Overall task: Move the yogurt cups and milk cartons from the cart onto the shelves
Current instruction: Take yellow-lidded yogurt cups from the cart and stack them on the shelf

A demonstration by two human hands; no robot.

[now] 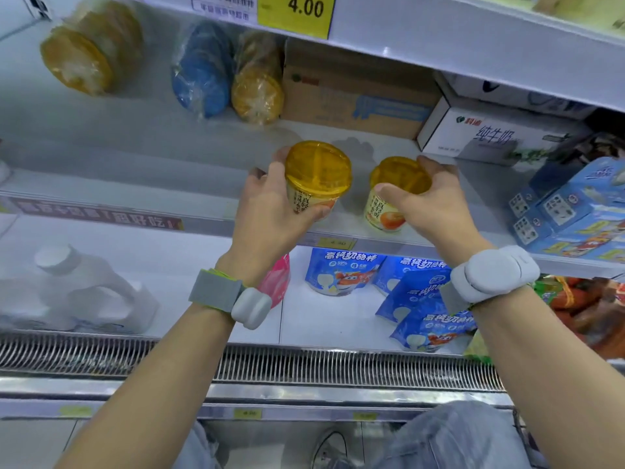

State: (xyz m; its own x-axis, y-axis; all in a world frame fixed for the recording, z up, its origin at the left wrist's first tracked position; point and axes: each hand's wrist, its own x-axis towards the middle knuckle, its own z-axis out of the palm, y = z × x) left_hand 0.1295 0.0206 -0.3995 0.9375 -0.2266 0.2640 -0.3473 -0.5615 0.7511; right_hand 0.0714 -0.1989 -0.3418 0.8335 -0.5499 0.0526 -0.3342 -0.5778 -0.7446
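My left hand grips a yogurt cup with a yellow lid, held upright just above the middle shelf. My right hand grips a second yellow-lidded yogurt cup a short way to the right, at the shelf's front edge. Both cups stand apart from each other. The cart is out of view.
Wrapped packs of yellow and blue cups lie at the back of the same shelf, beside a brown carton and a white milk box. Blue boxes crowd the right end. Below lie blue pouches and a white jug.
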